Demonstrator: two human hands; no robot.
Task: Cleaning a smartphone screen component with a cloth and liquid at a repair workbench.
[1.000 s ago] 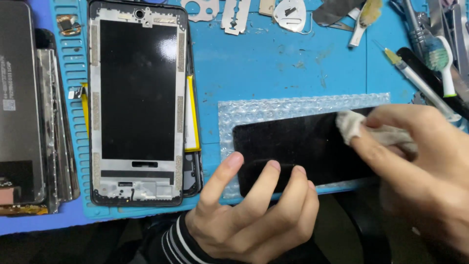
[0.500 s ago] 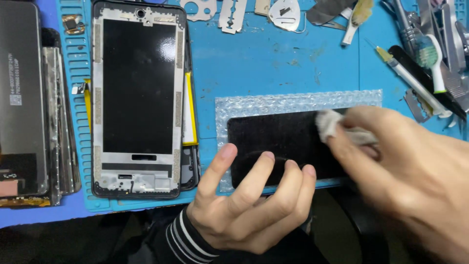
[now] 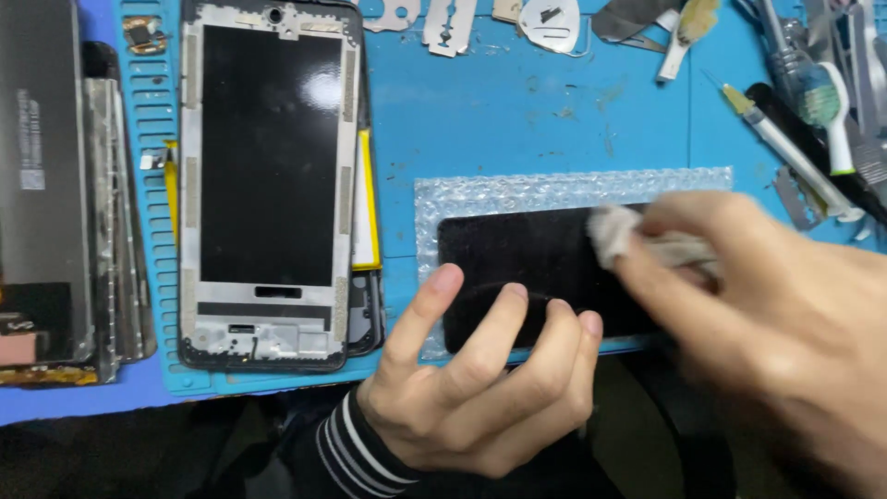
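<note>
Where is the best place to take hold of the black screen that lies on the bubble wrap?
Probably the two long edges of the black screen, pinched from above near its free left end. It lies flat, and the left hand and right hand cover the rest.

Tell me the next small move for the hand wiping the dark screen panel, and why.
Probably sweep the cloth wad left along the dark screen panel. The right hand holds the wad near the panel's right part, while the left part looks unwiped. The left hand pins the near edge on the bubble wrap, so it should stay put.
</note>
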